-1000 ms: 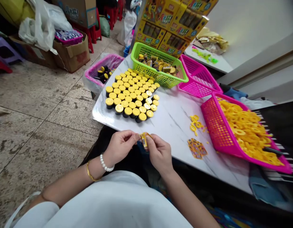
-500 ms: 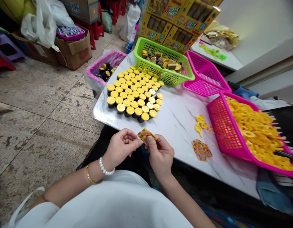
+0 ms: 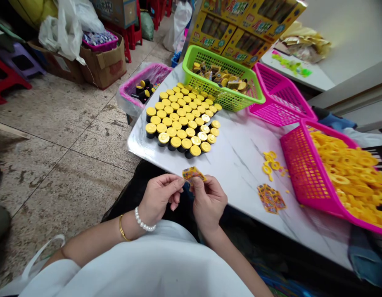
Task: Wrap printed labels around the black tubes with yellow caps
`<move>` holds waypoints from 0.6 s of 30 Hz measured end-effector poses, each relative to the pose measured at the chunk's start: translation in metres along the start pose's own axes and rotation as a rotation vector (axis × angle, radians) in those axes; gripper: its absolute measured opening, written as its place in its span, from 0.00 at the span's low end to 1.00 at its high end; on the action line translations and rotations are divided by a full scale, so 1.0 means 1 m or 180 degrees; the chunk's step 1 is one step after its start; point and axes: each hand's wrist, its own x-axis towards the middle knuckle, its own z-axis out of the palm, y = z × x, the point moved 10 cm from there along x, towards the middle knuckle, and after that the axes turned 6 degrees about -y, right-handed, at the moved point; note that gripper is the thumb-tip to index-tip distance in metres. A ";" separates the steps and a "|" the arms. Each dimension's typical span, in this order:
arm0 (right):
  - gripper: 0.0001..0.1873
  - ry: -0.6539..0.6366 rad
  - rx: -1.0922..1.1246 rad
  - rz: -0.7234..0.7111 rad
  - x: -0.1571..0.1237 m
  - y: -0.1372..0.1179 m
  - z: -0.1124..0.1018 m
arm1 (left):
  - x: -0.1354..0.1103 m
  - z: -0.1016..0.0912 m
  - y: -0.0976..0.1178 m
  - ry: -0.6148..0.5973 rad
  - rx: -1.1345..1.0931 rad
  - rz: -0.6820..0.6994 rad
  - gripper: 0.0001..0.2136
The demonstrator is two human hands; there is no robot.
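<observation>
Between the fingertips of both hands, at the near table point(image 3: 240, 161) edge: one small printed sticker point(image 3: 193, 174), pinched by left hand point(image 3: 161, 197) and right hand point(image 3: 209, 202), other fingers curled. Just beyond the fingers: yellow-capped pots point(image 3: 183, 121), clustered upright. Right of the fingers: sticker pile point(image 3: 270, 198).

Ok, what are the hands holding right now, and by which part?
A small flat orange-and-yellow printed sticker, pinched by fingertips of both hands: the left hand at its left edge, the right hand at its lower edge.
</observation>
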 end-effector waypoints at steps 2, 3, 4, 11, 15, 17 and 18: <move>0.18 -0.0014 -0.0009 -0.0026 -0.001 0.000 0.001 | 0.000 0.000 -0.001 0.0036 -0.0125 -0.0028 0.22; 0.18 -0.0027 -0.0027 -0.0042 -0.002 -0.001 0.001 | 0.000 0.000 -0.002 0.0040 -0.0176 -0.0031 0.22; 0.19 -0.0041 -0.0056 -0.0064 -0.002 -0.001 0.002 | 0.000 0.000 -0.002 0.0033 -0.0216 -0.0030 0.23; 0.19 0.0029 -0.0032 -0.0098 -0.002 -0.002 0.000 | 0.001 -0.005 -0.001 0.0178 -0.0314 0.0002 0.23; 0.19 -0.0006 -0.0055 -0.0108 -0.002 -0.002 0.002 | 0.001 0.001 -0.004 0.0030 -0.0248 -0.0137 0.25; 0.18 -0.0053 -0.0020 -0.0134 -0.002 -0.002 0.003 | 0.002 0.003 -0.004 -0.0017 -0.0272 -0.0132 0.24; 0.18 -0.0078 -0.0013 -0.0137 -0.002 -0.002 0.003 | 0.003 0.002 -0.005 -0.0018 -0.0298 -0.0121 0.24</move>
